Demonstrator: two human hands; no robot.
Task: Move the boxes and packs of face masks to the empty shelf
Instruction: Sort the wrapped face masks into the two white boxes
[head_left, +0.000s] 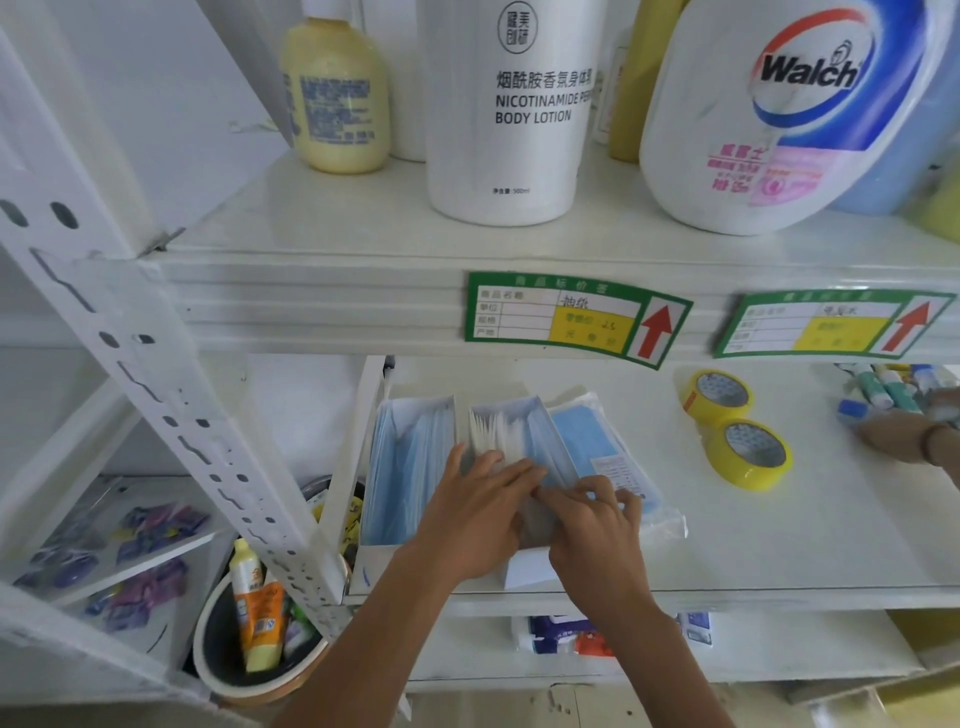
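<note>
Looking down at a white metal shelf unit (311, 306), with the middle shelf (727, 530) holding the face mask goods at its left end. Judged as mid-task or close to its end: two open boxes and one pack already side by side on this shelf, but impossible to say whether this is the target shelf or the source, or whether more masks wait elsewhere.

Largest to smallest among the task's things: left mask box (410, 457), open-topped, full of blue masks, against the shelf's side wall; middle mask box (524, 431), also open, white and blue mask edges showing, touching the left box; sealed mask pack (602, 447), clear plastic over blue masks, lying flat just beside the middle box on its right.

Both forearms reaching in from below. Left hand (478, 519) palm down, fingers spread forward over the near end of the middle box, fingertips pressing on the masks. Right hand (597, 530) just beside it, fingers curled and pinching at mask edges where box meets pack; exact hold hidden by the knuckles. Seemingly straightening or tucking the contents, not lifting.

Well apart on the right: two yellow tape rolls (737, 431). Above: body lotion bottle (519, 109) and detergent jug (789, 114).
</note>
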